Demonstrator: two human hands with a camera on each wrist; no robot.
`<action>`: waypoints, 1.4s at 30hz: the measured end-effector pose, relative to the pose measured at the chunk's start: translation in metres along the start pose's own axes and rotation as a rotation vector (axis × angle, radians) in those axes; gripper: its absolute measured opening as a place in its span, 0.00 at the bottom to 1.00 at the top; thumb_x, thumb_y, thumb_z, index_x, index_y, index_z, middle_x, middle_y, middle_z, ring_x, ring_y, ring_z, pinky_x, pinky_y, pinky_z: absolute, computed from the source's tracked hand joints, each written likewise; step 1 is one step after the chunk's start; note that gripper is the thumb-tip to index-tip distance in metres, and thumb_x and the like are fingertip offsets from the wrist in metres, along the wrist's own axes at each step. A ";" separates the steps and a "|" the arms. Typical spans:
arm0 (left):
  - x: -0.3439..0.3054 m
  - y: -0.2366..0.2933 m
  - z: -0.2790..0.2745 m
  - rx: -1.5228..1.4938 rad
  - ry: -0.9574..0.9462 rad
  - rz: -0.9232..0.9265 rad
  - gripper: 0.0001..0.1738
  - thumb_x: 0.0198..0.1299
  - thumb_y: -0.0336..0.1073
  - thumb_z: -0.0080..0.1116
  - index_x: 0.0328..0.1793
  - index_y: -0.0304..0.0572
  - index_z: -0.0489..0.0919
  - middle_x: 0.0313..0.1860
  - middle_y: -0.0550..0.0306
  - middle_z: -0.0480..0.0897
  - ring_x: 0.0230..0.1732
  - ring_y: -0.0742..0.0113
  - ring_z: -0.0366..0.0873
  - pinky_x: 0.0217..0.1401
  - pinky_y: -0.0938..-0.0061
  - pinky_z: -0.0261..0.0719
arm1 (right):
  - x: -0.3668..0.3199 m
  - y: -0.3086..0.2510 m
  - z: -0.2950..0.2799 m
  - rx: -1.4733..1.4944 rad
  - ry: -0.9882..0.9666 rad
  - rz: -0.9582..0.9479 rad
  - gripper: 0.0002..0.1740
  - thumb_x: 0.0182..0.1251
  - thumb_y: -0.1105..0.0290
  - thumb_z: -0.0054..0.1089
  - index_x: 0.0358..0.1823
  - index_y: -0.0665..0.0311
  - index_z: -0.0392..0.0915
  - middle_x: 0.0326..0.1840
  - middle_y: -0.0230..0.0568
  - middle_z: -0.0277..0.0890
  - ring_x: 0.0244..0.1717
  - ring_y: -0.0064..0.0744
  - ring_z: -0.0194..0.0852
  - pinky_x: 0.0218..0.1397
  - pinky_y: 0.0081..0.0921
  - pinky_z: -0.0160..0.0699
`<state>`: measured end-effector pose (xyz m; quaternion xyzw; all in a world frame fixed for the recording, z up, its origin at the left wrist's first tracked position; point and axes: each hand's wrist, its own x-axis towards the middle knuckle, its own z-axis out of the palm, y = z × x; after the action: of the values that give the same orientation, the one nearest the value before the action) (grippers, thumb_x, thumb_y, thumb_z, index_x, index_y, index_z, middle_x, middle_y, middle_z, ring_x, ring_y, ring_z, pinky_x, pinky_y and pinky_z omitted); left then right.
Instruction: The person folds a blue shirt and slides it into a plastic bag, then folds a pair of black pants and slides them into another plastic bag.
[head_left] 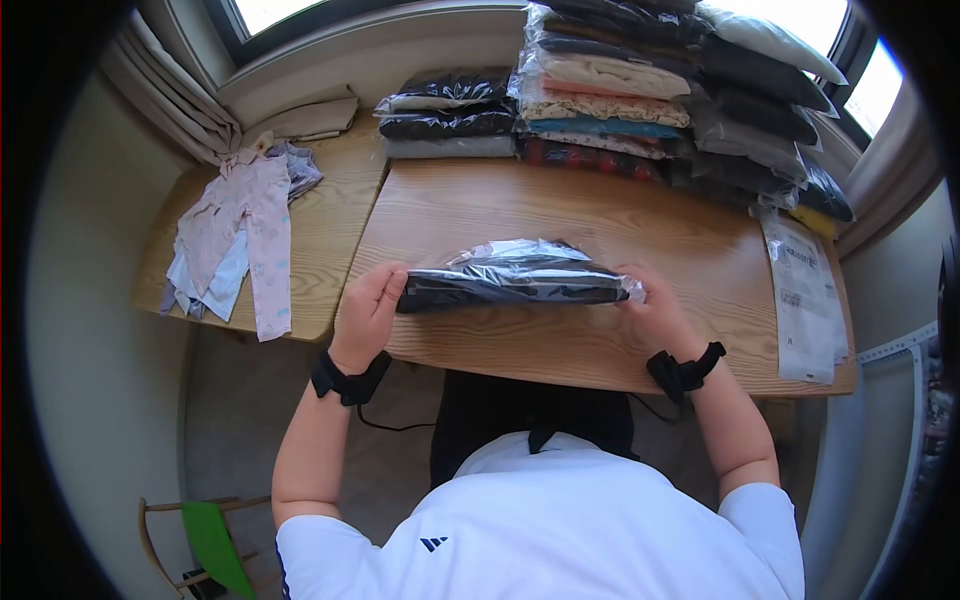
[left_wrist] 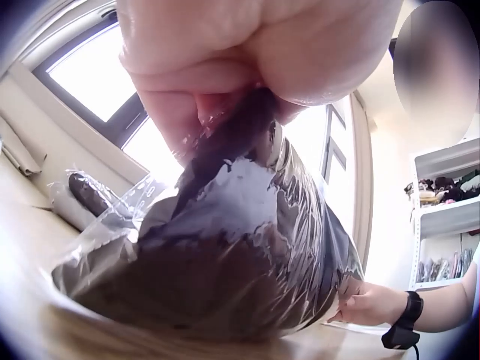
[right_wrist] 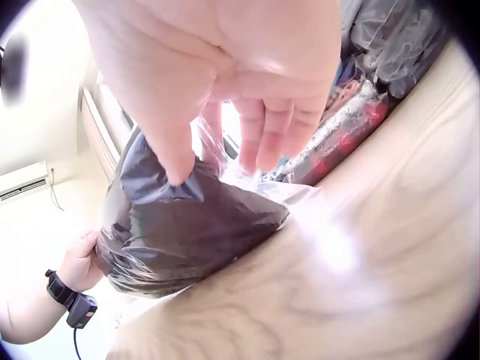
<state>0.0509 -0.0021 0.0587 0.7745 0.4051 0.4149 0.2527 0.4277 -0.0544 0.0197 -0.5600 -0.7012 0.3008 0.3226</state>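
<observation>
A dark folded garment in a clear plastic bag [head_left: 505, 287] is held between both hands over the wooden table, its lower edge near the tabletop. At its left end my left hand [head_left: 366, 315] grips the bag, thumb on the near side. My right hand [head_left: 655, 308] pinches the plastic at the other end. The left wrist view shows the bag's shiny, wrinkled face [left_wrist: 225, 255] hanging below the left fingers. In the right wrist view, the right thumb and fingers [right_wrist: 274, 139] have loose clear film between them.
Stacks of bagged folded clothes [head_left: 610, 100] stand along the table's back, with a lower pile [head_left: 450, 125] left of them. Flat clear packaging [head_left: 800, 290] lies at the right edge. Loose pink and white clothes [head_left: 240, 220] lie on the left side table. A wooden chair [head_left: 215, 545] is at lower left.
</observation>
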 end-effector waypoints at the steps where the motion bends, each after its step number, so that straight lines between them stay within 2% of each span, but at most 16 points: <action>1: 0.006 0.004 -0.006 0.028 0.045 0.022 0.12 0.69 0.35 0.48 0.43 0.31 0.78 0.30 0.49 0.79 0.32 0.61 0.75 0.39 0.74 0.72 | 0.005 -0.006 -0.002 0.066 0.098 -0.092 0.19 0.56 0.75 0.63 0.51 0.64 0.75 0.52 0.42 0.74 0.55 0.42 0.71 0.59 0.30 0.67; 4: 0.029 0.033 -0.029 0.045 0.085 0.038 0.13 0.69 0.36 0.48 0.40 0.31 0.77 0.27 0.51 0.77 0.28 0.63 0.71 0.35 0.74 0.70 | 0.016 -0.028 -0.017 0.068 0.217 -0.268 0.13 0.66 0.71 0.57 0.52 0.65 0.76 0.49 0.36 0.75 0.53 0.33 0.71 0.59 0.27 0.66; 6: 0.043 0.044 -0.039 0.033 0.085 0.039 0.15 0.69 0.38 0.48 0.39 0.31 0.76 0.25 0.52 0.75 0.27 0.64 0.68 0.33 0.73 0.69 | 0.017 -0.040 -0.029 0.425 0.144 -0.088 0.13 0.72 0.68 0.52 0.52 0.65 0.74 0.44 0.29 0.74 0.47 0.22 0.69 0.53 0.20 0.67; 7: 0.050 0.046 -0.043 0.063 0.005 0.001 0.16 0.70 0.38 0.47 0.38 0.30 0.75 0.25 0.52 0.74 0.27 0.66 0.67 0.33 0.74 0.68 | 0.020 -0.071 -0.023 0.596 0.227 -0.118 0.13 0.75 0.64 0.46 0.50 0.65 0.74 0.39 0.22 0.72 0.38 0.13 0.65 0.42 0.13 0.65; 8: 0.057 0.045 -0.047 0.093 -0.076 -0.036 0.17 0.70 0.39 0.46 0.37 0.30 0.75 0.24 0.53 0.73 0.26 0.67 0.66 0.33 0.75 0.67 | 0.023 -0.069 -0.025 0.594 0.227 -0.124 0.13 0.75 0.64 0.46 0.50 0.65 0.74 0.39 0.22 0.72 0.38 0.13 0.65 0.42 0.13 0.65; 10: 0.068 0.017 -0.037 0.101 -0.102 0.039 0.17 0.71 0.42 0.45 0.40 0.32 0.75 0.24 0.55 0.74 0.25 0.70 0.69 0.29 0.78 0.68 | 0.033 -0.059 -0.029 0.631 0.154 0.178 0.13 0.77 0.65 0.42 0.48 0.64 0.74 0.35 0.20 0.70 0.30 0.13 0.63 0.35 0.12 0.63; 12: 0.072 -0.005 -0.021 -0.185 -0.207 -0.544 0.22 0.69 0.50 0.47 0.46 0.33 0.74 0.26 0.55 0.76 0.25 0.71 0.74 0.26 0.79 0.73 | 0.043 -0.028 -0.020 0.629 0.100 0.195 0.15 0.76 0.60 0.43 0.50 0.63 0.73 0.35 0.24 0.71 0.29 0.16 0.65 0.35 0.15 0.68; 14: 0.064 -0.044 -0.003 -0.099 -0.164 -0.764 0.31 0.66 0.60 0.47 0.52 0.33 0.72 0.29 0.53 0.78 0.24 0.70 0.78 0.25 0.77 0.79 | 0.047 0.007 -0.008 0.720 -0.033 0.612 0.20 0.73 0.55 0.48 0.53 0.63 0.70 0.34 0.30 0.72 0.30 0.20 0.68 0.36 0.18 0.72; 16: 0.044 -0.062 -0.006 -0.097 -0.289 -0.905 0.36 0.64 0.63 0.47 0.53 0.29 0.72 0.31 0.50 0.80 0.27 0.69 0.80 0.28 0.77 0.80 | 0.033 0.012 -0.006 0.661 -0.029 0.670 0.25 0.70 0.51 0.52 0.54 0.65 0.69 0.33 0.34 0.72 0.29 0.23 0.69 0.33 0.22 0.74; 18: 0.021 -0.052 -0.005 -0.158 -0.288 -1.000 0.35 0.64 0.61 0.50 0.49 0.28 0.74 0.32 0.50 0.80 0.28 0.69 0.80 0.29 0.78 0.80 | 0.019 -0.004 -0.013 0.613 -0.085 0.725 0.19 0.71 0.54 0.52 0.49 0.64 0.70 0.31 0.30 0.71 0.30 0.20 0.72 0.36 0.20 0.76; 25: -0.014 -0.024 0.007 -0.263 -0.396 -1.009 0.21 0.63 0.48 0.58 0.42 0.33 0.77 0.30 0.61 0.77 0.28 0.77 0.75 0.33 0.81 0.80 | 0.002 -0.013 0.002 0.544 -0.204 0.626 0.18 0.67 0.58 0.58 0.45 0.67 0.74 0.32 0.31 0.72 0.28 0.18 0.73 0.35 0.19 0.80; 29: -0.020 -0.041 0.014 -0.232 -0.451 -0.952 0.19 0.64 0.47 0.56 0.43 0.35 0.77 0.31 0.61 0.77 0.29 0.78 0.75 0.33 0.82 0.79 | -0.001 -0.002 0.010 0.558 -0.199 0.710 0.15 0.67 0.60 0.58 0.44 0.66 0.74 0.34 0.32 0.74 0.30 0.19 0.73 0.35 0.19 0.80; 32: -0.023 -0.038 0.021 -0.261 -0.404 -0.923 0.16 0.66 0.44 0.54 0.45 0.36 0.76 0.33 0.61 0.78 0.29 0.77 0.76 0.33 0.82 0.79 | -0.006 -0.003 0.016 0.739 -0.078 0.646 0.15 0.64 0.61 0.62 0.41 0.66 0.75 0.39 0.35 0.76 0.37 0.22 0.76 0.36 0.19 0.79; 34: -0.024 -0.031 0.026 -0.563 -0.183 -0.956 0.15 0.68 0.42 0.51 0.50 0.38 0.74 0.38 0.60 0.80 0.32 0.75 0.78 0.33 0.82 0.80 | -0.007 -0.014 0.017 0.917 0.003 0.704 0.12 0.65 0.65 0.61 0.43 0.65 0.74 0.41 0.37 0.77 0.40 0.26 0.77 0.37 0.22 0.81; 37: -0.023 -0.018 0.022 -0.847 -0.166 -0.960 0.16 0.67 0.39 0.51 0.55 0.36 0.72 0.44 0.59 0.80 0.38 0.73 0.81 0.34 0.81 0.81 | -0.005 -0.022 0.014 1.230 0.016 0.768 0.11 0.67 0.68 0.57 0.47 0.64 0.72 0.44 0.38 0.77 0.41 0.29 0.78 0.39 0.25 0.83; 42: -0.018 -0.011 0.012 -0.930 -0.042 -0.760 0.17 0.65 0.32 0.52 0.58 0.33 0.70 0.47 0.56 0.80 0.42 0.70 0.81 0.36 0.79 0.83 | 0.013 -0.034 0.013 1.229 0.007 0.740 0.11 0.69 0.71 0.53 0.52 0.61 0.70 0.45 0.37 0.77 0.43 0.29 0.78 0.41 0.25 0.84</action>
<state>0.0503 -0.0122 0.0366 0.3917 0.4246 0.4139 0.7036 0.3948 -0.0492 0.0400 -0.4792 -0.1681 0.7291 0.4589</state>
